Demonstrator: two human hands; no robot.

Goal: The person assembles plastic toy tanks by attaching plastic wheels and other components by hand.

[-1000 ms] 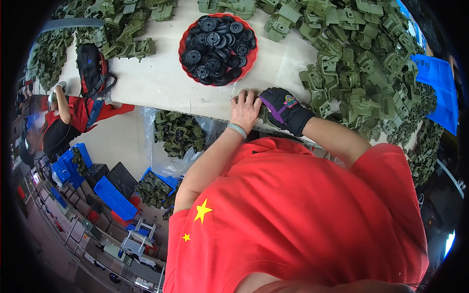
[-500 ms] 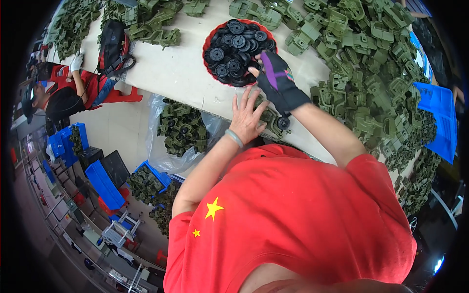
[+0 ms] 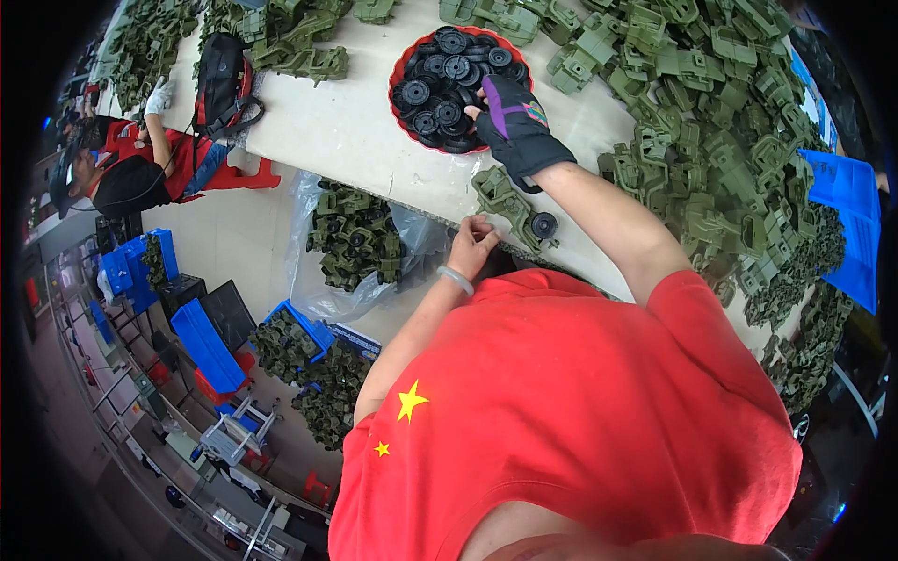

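Observation:
A scalloped red bowl [image 3: 396,104] full of black toy wheels [image 3: 456,67] stands on the table. Over its right side is my right hand [image 3: 517,126], in a black and purple fingerless glove. Its bent fingertips touch the wheels at the bowl's edge; what they pinch is hidden. At the table's near edge, my left hand [image 3: 474,246] is bare, its fingers curled together; whatever is in them does not show. Just right of it lies a green toy vehicle body [image 3: 505,198] with one black wheel [image 3: 543,225] at its near end.
Heaps of green vehicle bodies [image 3: 720,178] cover the table's right side, with more at the far left. A black and red backpack [image 3: 222,89] lies on the left edge. Below are a plastic bag [image 3: 301,248] of green parts and blue crates [image 3: 205,346]. Another person [image 3: 131,178] sits at left.
My left hand has drawn back toward the table edge, and its spread fingers have curled, uncovering the green vehicle body. My right hand has shifted slightly left, further over the bowl.

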